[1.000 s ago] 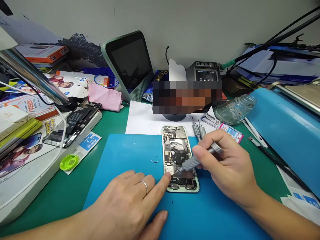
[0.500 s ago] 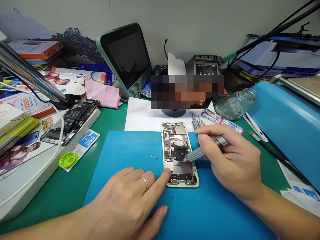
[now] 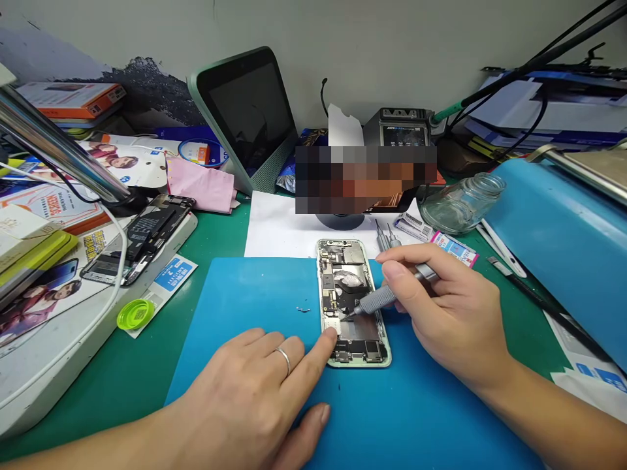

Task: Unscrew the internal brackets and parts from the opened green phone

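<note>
An opened phone housing (image 3: 360,326), pale green at the rim with its circuit board and inner parts bare, lies on the blue mat (image 3: 235,287). My right hand (image 3: 450,313) is closed round a grey screwdriver (image 3: 375,301). Its thin tip points down at the inside of the phone, by the light card-slot part on the left side. My left hand (image 3: 264,378), a ring on one finger, is open with the index fingertip resting on the phone's lower left. Several tiny screws (image 3: 304,309) lie on the mat left of the phone.
Two more screwdrivers (image 3: 386,236) lie behind the phone. A glass jar (image 3: 463,203) leans at the back right, near tweezers (image 3: 500,249). A phone screen assembly (image 3: 142,238) and a green cap (image 3: 135,314) are on the left. A tablet-like display (image 3: 249,117) stands behind.
The screwdriver and my right hand have shifted slightly left, the tip moving a little toward the phone's left side. My left hand stays nearly where it was.
</note>
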Tool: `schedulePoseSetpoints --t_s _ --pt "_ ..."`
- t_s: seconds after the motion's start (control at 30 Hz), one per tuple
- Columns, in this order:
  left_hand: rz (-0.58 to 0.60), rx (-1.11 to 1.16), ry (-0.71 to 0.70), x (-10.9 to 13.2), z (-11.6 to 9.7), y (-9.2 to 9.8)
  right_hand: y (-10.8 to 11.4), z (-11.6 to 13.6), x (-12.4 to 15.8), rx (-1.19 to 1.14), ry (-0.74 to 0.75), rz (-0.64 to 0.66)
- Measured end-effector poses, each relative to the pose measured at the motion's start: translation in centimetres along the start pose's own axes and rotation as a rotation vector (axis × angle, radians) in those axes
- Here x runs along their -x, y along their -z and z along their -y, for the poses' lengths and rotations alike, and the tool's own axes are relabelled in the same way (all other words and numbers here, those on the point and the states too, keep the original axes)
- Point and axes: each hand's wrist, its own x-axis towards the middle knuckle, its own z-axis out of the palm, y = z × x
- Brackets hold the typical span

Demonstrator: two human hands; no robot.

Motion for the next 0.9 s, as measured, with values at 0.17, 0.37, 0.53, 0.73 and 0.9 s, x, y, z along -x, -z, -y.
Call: schedulePoseSetpoints --t_s 0.17,0.37,0.53,0.73,0.9 --pt "0.006 -0.002 0.005 -0.06 0.05 0.12 -0.07 -0.20 0.04 -0.017 -0.006 -0.016" --pt "0.003 0.003 -0.004 -0.15 0.06 0.06 -0.01 -0.29 0.13 -0.029 -0.001 -0.024" --pt "-0.058 -0.004 0.006 -0.22 0.18 -0.38 -0.03 -0.29 0.06 -0.001 0.003 -0.070" --pt "-0.030 0.003 0.003 -0.43 0.21 -0.21 -0.02 -0.19 0.17 0.013 0.015 -0.045" --pt "0.018 0.025 0.011 -0.51 0.11 0.18 -0.11 -0.32 0.19 0.028 0.017 -0.032"
